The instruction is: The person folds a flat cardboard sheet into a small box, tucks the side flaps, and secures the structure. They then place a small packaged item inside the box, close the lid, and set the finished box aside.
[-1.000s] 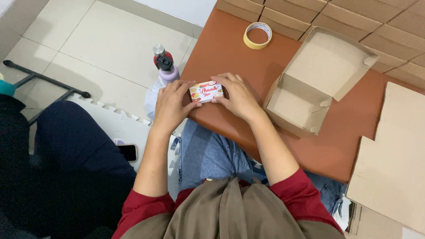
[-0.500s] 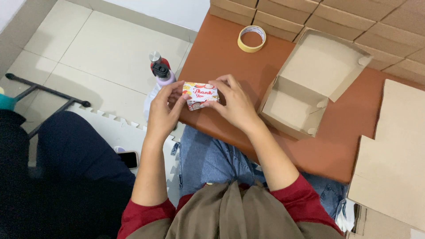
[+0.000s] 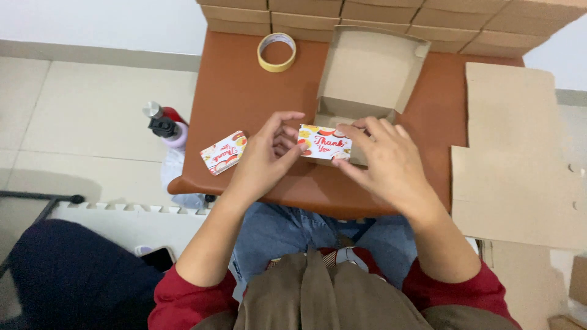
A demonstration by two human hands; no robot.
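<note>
Both hands hold a small white card (image 3: 324, 143) with red and orange print, just in front of an open brown cardboard box (image 3: 365, 73) on the reddish-brown table (image 3: 238, 91). My left hand (image 3: 264, 154) pinches the card's left edge. My right hand (image 3: 382, 160) grips its right edge, fingers spread over the box's front wall. A second card of the same kind (image 3: 223, 152) lies flat on the table to the left of my left hand.
A roll of yellowish tape (image 3: 276, 51) lies at the table's back. Stacked flat cardboard boxes (image 3: 391, 15) line the far edge. A flat cardboard sheet (image 3: 520, 153) lies at the right. Bottles (image 3: 165, 125) stand on the floor left of the table, near a phone (image 3: 158, 256).
The view has swung so the table sits straight ahead. Both hands have carried one card to the box's front, and a second card now lies on the table at the left.
</note>
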